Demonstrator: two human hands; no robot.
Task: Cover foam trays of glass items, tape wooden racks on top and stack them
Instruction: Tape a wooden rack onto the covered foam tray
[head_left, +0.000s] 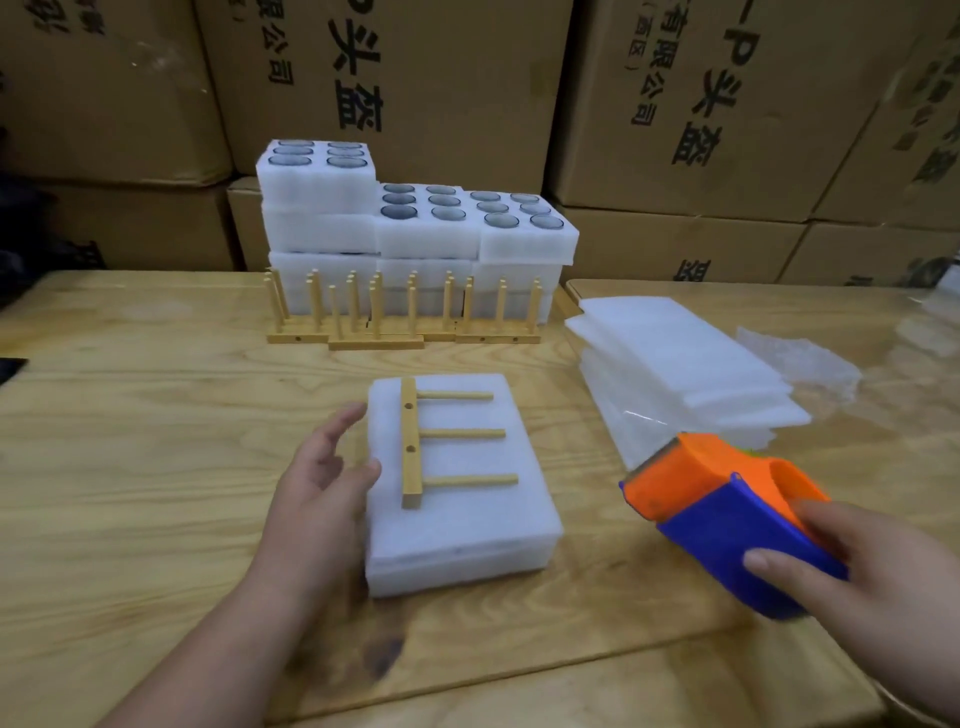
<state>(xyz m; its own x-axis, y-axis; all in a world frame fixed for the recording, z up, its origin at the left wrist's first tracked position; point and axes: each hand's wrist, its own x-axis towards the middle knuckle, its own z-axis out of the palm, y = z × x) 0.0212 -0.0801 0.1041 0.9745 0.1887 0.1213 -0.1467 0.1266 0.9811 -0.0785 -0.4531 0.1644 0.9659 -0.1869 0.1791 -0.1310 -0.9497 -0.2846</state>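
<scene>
A covered white foam tray (467, 525) lies on the wooden table in front of me. A wooden rack (413, 452) with three pegs lies flat on its lid. My left hand (319, 483) rests against the tray's left edge, fingers relaxed and thumb on the lid's corner. My right hand (852, 571) grips an orange and blue tape dispenser (727, 519), held above the table to the right of the tray.
At the back stand stacked foam trays (415, 239) with glass items showing in their holes, and several upright wooden racks (400, 317) before them. A pile of foam cover sheets (680, 364) lies at the right. Cardboard boxes (727, 104) wall the rear.
</scene>
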